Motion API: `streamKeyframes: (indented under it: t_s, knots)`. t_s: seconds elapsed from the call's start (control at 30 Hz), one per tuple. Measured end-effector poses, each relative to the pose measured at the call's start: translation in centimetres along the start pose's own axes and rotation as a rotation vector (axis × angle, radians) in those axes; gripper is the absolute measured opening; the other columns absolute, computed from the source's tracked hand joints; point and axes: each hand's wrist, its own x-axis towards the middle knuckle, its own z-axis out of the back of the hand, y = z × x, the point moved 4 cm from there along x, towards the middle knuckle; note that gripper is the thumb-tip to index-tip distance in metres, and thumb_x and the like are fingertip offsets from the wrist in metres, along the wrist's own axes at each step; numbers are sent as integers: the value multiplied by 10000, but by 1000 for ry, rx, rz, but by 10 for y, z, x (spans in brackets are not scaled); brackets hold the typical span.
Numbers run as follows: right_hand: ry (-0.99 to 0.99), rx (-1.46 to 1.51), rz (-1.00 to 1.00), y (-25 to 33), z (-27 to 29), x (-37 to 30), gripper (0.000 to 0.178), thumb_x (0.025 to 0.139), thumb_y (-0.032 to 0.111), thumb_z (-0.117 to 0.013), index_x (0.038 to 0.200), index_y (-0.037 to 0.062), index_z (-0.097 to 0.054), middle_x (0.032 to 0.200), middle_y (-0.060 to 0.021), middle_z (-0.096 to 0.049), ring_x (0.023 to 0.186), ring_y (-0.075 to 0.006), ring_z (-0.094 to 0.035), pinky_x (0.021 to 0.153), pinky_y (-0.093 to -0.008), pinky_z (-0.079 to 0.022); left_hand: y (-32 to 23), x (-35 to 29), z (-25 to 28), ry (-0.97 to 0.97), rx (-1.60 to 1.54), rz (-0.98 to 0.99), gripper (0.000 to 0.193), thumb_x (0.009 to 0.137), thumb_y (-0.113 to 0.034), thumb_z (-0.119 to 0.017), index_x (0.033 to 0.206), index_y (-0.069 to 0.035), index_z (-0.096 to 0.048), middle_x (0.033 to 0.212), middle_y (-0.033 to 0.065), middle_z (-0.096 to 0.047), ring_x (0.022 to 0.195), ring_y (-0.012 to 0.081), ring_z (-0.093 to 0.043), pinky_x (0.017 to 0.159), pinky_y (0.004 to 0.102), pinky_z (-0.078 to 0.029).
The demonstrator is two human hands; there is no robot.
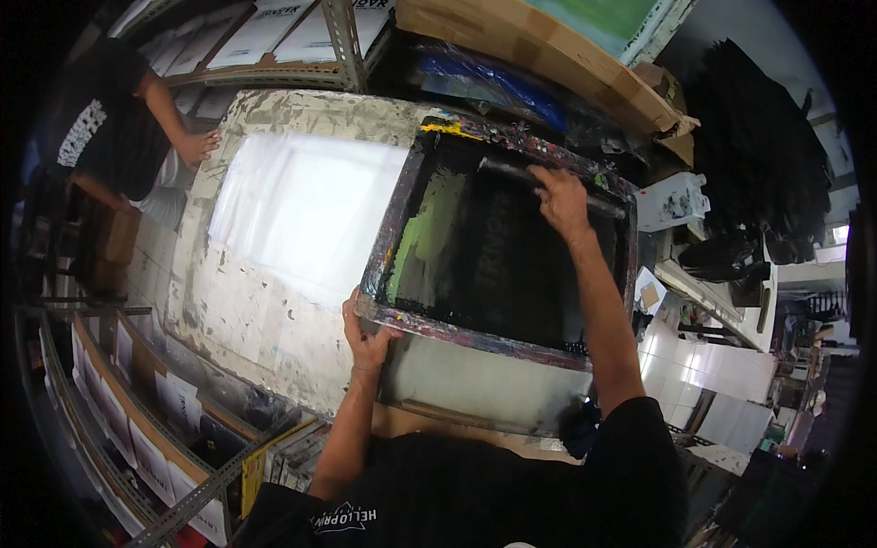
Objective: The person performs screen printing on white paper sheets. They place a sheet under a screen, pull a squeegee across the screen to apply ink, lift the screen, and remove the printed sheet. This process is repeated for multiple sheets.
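A screen printing frame (475, 338), its wooden rim crusted with dried ink, lies on the right part of a worn, stained board. Black ink covers most of its mesh (525, 274), and a greenish strip shows at the left. My left hand (365, 342) grips the frame's near left corner. Along the far side of the mesh, my right hand (562, 203) is closed on a long dark squeegee (502, 168). To the left of the frame lies a white sheet (306, 210), flat on the board (274, 310); its exact material I cannot tell.
A co-worker's hand (195, 146) rests on the board's far left edge. Metal shelves with stacked white packages (256, 36) stand behind, and a rack (137, 411) holds more at lower left. A cardboard box (548, 55) and a white container (671, 203) sit beyond the frame.
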Motion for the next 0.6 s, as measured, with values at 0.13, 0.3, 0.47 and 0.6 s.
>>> streamKeyframes:
  t_s: [0.13, 0.3, 0.47, 0.6]
  knots:
    - [-52, -42, 36, 62, 15, -81, 415, 796, 70, -674, 1201, 158, -673, 912, -138, -655, 921, -342, -618, 783, -487, -477, 7, -2, 5, -15, 43, -18, 1019, 605, -180, -961, 1447, 51, -436, 1241, 90, -528, 1145, 219, -537, 1033, 368, -426]
    - [48, 91, 34, 134, 48, -173, 480, 774, 53, -695, 1243, 154, -681, 928, -139, -672, 882, -309, -628, 775, -433, -490, 0, -2, 4, -1, 101, -53, 1006, 616, -201, -963, 1444, 54, -451, 1248, 96, -519, 1174, 236, -521, 1055, 373, -409]
    - [120, 297, -92, 130, 76, -159, 618, 769, 20, -712, 1364, 161, -621, 1038, -124, -691, 935, -329, -645, 808, -439, -523, -14, 1, 0, 5, 92, -39, 1016, 595, -232, -976, 1434, 36, -469, 1297, 98, -516, 1235, 240, -507, 1091, 384, -402]
    - [283, 406, -68, 112, 52, -158, 698, 742, 22, -764, 1406, 145, -589, 1069, -158, -673, 917, -341, -654, 821, -433, -502, -15, 5, 3, 8, 134, -121, 1007, 547, -245, -982, 1411, -16, -518, 1438, 125, -484, 1299, 282, -486, 1118, 411, -409]
